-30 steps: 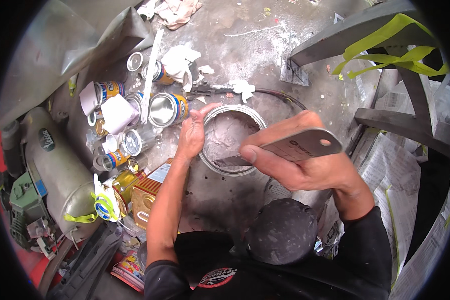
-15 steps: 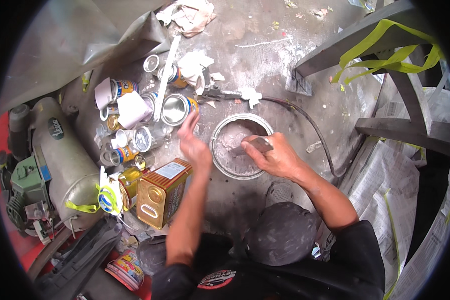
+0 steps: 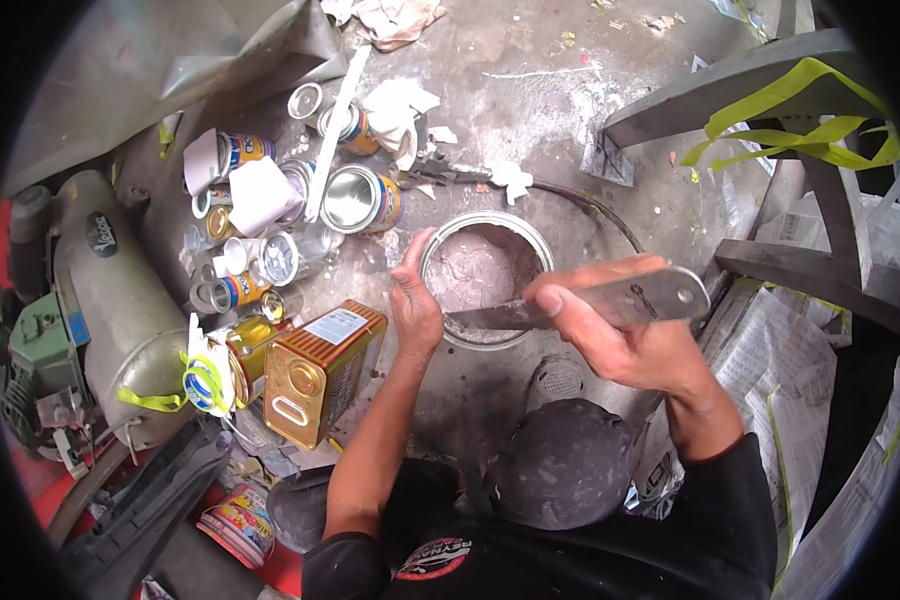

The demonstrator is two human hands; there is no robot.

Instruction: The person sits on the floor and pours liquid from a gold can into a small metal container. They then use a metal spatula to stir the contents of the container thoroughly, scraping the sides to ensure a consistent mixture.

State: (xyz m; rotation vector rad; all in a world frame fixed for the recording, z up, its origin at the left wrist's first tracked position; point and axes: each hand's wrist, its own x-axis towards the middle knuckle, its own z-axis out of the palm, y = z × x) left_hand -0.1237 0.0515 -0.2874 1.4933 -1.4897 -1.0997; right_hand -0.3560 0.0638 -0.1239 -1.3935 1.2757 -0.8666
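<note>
R hand (image 3: 635, 345) pinching metal spatula (image 3: 610, 300) w/ dark logo (image 3: 641, 291), blade (image 3: 500, 317) across rd tin (image 3: 487, 218) of pinkish-gray paste (image 3: 475, 270); L hand (image 3: 418, 312) spread vs tin's side; wht-labeled gold can (image 3: 310, 385) nr.

Wkshp noted — compressor (image 3: 118, 315) and metal cans (image 3: 352, 199) left of L hand (image 3: 416, 306); newsprint sheets (image 3: 775, 375) right of R hand (image 3: 625, 345); stained flr (image 3: 525, 100) beyond both.

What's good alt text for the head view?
A person's right hand holds a metal scraper across the opening of a round can of pinkish paste, with the left hand at the can's side. Tins and a gold rectangular container are on the left.
</note>
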